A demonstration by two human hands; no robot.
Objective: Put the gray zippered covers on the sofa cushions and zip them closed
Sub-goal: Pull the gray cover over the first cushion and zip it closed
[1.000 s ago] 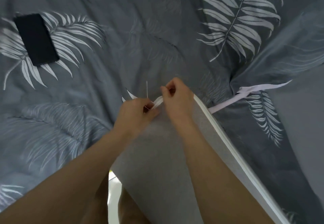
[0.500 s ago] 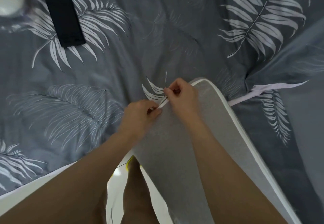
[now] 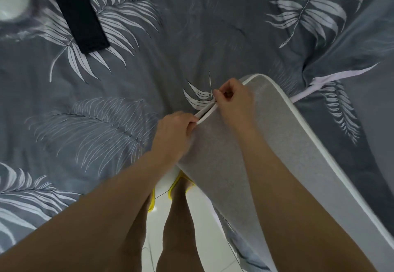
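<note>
A flat sofa cushion in a light gray cover [image 3: 275,135] with white piping lies tilted over the edge of the bed, its rounded far corner up near the middle. My left hand [image 3: 174,131] pinches the white zippered edge [image 3: 205,113] on the cushion's left side. My right hand [image 3: 232,99] pinches the same edge a little farther along, where a thin pull tab sticks up. The zipper slider itself is hidden under my fingers.
A dark gray bed sheet [image 3: 170,37] with white leaf prints fills the view. A black phone [image 3: 82,21] lies at the far left, a white object [image 3: 11,5] beyond it. Another gray cover with a pale strip [image 3: 332,78] lies right. My legs stand on white floor [image 3: 204,225].
My right hand has moved farther along the cushion's edge away from my left hand, and the rounded corner of the cushion has come into view. The view has shifted down and right.
</note>
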